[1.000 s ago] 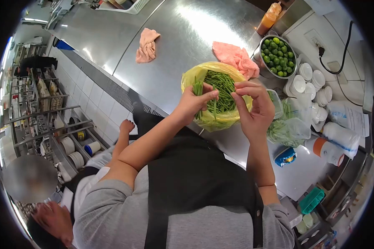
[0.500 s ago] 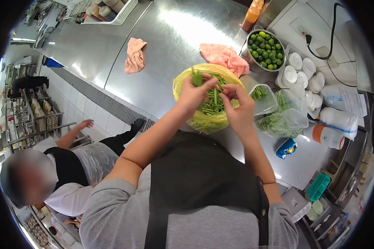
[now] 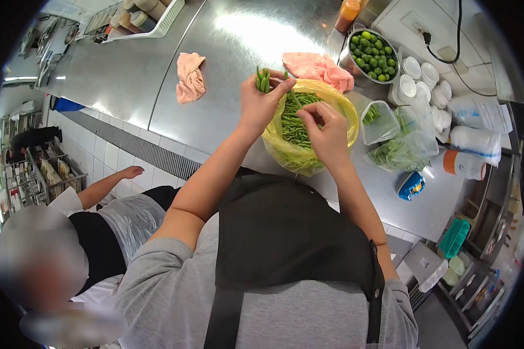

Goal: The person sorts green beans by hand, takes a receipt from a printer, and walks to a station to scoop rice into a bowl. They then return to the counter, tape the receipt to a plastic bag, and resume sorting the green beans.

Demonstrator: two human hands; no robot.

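My left hand (image 3: 259, 106) is closed around a small bunch of green beans (image 3: 263, 80), left of the yellow plastic bag's opening. Between its thumb and finger another bean sticks up. My right hand (image 3: 327, 129) pinches the lower end of a long green bean over the bag, and that bean reaches toward my left thumb. Many cut green beans (image 3: 296, 125) fill the yellow plastic bag (image 3: 350, 110), which stands open below both hands. To the right are a clear container (image 3: 380, 121) with green pieces and a clear bag of greens (image 3: 399, 152).
Pink cloth (image 3: 317, 68) and beige cloth (image 3: 190, 78) lie on the steel table (image 3: 227, 70). A pot of limes (image 3: 371, 55), white cups (image 3: 410, 68) and a blue tape dispenser (image 3: 411, 186) stand right. At left, a person in a black vest (image 3: 102, 247) reaches out one arm.
My left hand has moved left, off the bag's middle, with its beans. My right hand has shifted slightly left and down relative to the bag. The view has shifted a little.
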